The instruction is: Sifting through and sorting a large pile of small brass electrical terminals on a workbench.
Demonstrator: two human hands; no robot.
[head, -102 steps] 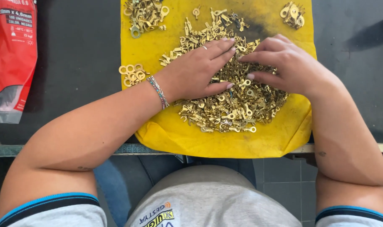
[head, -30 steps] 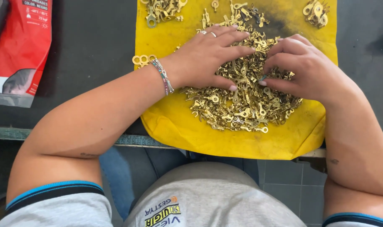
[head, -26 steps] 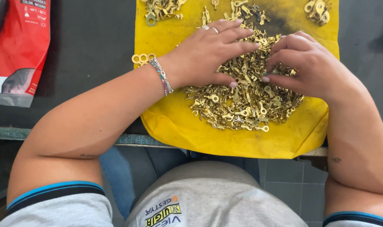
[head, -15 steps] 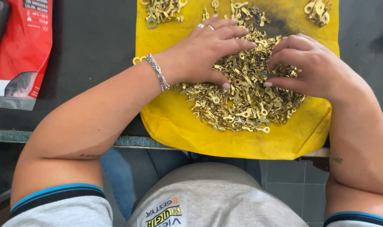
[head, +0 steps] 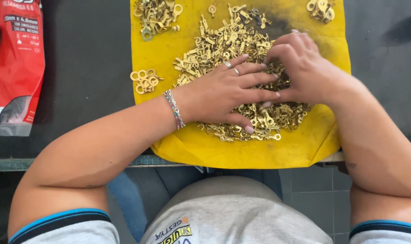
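A big heap of small brass ring terminals (head: pixel 223 45) lies on a yellow cloth (head: pixel 241 151) spread over a dark table. My left hand (head: pixel 223 92) rests flat on the heap, fingers spread and pointing right; it wears rings and a beaded bracelet. My right hand (head: pixel 304 68) is curled over the heap's right side, fingertips pressed into the terminals close to my left fingertips. Whether it pinches a piece is hidden. A small sorted cluster of terminals (head: pixel 144 81) lies at the cloth's left edge, just beyond my left wrist.
Two more small piles of terminals sit at the cloth's top left (head: pixel 158 16) and top right (head: pixel 320 9). A red plastic bag (head: pixel 16 68) lies on the dark table (head: pixel 83 58) at the left. The table's front edge (head: pixel 79 161) runs just below my forearms.
Both hands have stayed on the heap, fingers shifting slightly among the terminals. The view has drifted so the cloth and hands sit a little lower and further left in the frame.
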